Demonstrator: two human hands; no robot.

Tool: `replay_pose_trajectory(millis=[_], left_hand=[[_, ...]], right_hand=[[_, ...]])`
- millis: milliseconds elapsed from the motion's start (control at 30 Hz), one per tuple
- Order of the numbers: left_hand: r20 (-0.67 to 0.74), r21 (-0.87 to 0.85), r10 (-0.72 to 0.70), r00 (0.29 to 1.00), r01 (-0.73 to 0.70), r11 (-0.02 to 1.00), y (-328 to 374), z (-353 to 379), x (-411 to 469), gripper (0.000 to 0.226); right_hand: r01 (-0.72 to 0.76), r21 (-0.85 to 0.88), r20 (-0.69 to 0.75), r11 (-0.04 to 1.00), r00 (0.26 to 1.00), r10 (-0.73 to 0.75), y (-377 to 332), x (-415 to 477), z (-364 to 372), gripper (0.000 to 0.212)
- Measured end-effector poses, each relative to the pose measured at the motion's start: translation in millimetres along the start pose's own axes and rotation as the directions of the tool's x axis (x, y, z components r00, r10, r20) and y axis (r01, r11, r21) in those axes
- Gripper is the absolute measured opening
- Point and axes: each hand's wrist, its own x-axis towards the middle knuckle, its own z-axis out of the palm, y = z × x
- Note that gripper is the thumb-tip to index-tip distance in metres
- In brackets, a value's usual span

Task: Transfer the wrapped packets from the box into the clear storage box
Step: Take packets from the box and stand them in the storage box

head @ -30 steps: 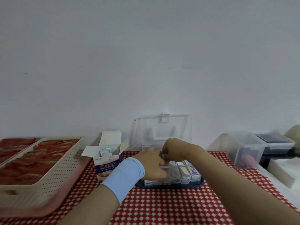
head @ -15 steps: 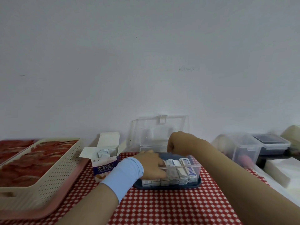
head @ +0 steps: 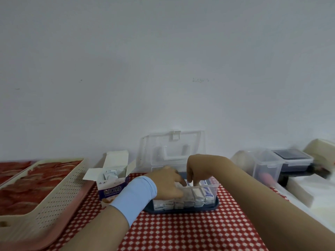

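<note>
Both hands are over the clear plastic storage box with the dark blue base (head: 181,210), which sits mid-counter on the red-and-white checked cloth (head: 181,230) with its lid standing open at the back. A row of white and blue wrapped packets (head: 197,195) stands upright inside it, packed side by side.

My view of the left hand (head: 167,184), with a pale blue band (head: 135,196) at the wrist, shows its fingers close together and laid across the packet tops at the left end of the row. I cannot tell whether they grip anything.

The right hand (head: 199,166) comes in from above with its fingers (head: 189,175) bent downward, tips dipping among the packets. Whether they pinch one, I cannot tell.

Just left of the storage box stands the white and purple cardboard box (head: 111,191), flaps open, with more pale packets (head: 112,173) showing inside. Further left lies a cream perforated plastic tray (head: 59,194).
</note>
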Motion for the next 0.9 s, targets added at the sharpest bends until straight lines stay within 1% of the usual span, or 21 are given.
replay_pose_trajectory(millis=[67,100,167,233,300,400,500,567,600,667,800,900], left_hand=[[-0.115,-0.116,0.039,0.993,-0.052,0.992,-6,-13,-9,0.038],[-0.187,-0.181,0.043,0.981,-0.078,0.980,-12,-20,-15,0.034],[-0.348,-0.294,-0.029,0.937,-0.079,0.953,-26,-35,-28,0.026],[-0.491,-0.362,-0.132,0.861,-0.064,0.930,-48,-47,-43,0.023],[-0.540,-0.395,-0.228,0.810,-0.004,0.919,-77,-52,-59,0.025],[-0.531,-0.415,-0.375,0.760,0.152,0.897,-123,-47,-80,0.026],[-0.494,-0.415,-0.485,0.722,0.295,0.861,-154,-29,-93,0.023],[-0.444,-0.448,-0.499,0.744,0.298,0.843,-169,-15,-96,0.022],[-0.401,-0.469,-0.493,0.772,0.289,0.834,-174,-8,-98,0.025],[-0.337,-0.510,-0.480,0.810,0.272,0.816,-182,4,-99,0.040],[-0.358,-0.580,-0.477,0.803,0.210,0.787,-195,21,-106,0.059],[-0.340,-0.606,-0.481,0.808,0.202,0.769,-198,25,-107,0.074]], right_hand=[[-0.016,0.077,-0.063,0.997,0.998,0.021,1,-3,-12,0.028],[-0.006,0.147,-0.116,0.989,0.993,0.024,0,-5,-18,0.025],[0.045,0.281,-0.262,0.959,0.965,0.031,-8,-10,-32,0.019],[0.123,0.342,-0.432,0.932,0.901,0.040,-25,-12,-44,0.022],[0.226,0.395,-0.520,0.891,0.854,0.015,-49,-10,-51,0.022],[0.351,0.390,-0.526,0.851,0.844,-0.107,-94,2,-54,0.019],[0.374,0.356,-0.489,0.856,0.855,-0.170,-129,23,-50,0.019],[0.360,0.306,-0.454,0.881,0.869,-0.197,-149,37,-45,0.021],[0.351,0.264,-0.441,0.898,0.872,-0.211,-158,44,-43,0.022],[0.329,0.183,-0.420,0.926,0.878,-0.229,-173,56,-37,0.024],[0.249,-0.022,-0.347,0.968,0.906,-0.241,-193,73,-26,0.028],[0.220,-0.149,-0.324,0.964,0.910,-0.258,-203,78,-20,0.027]])
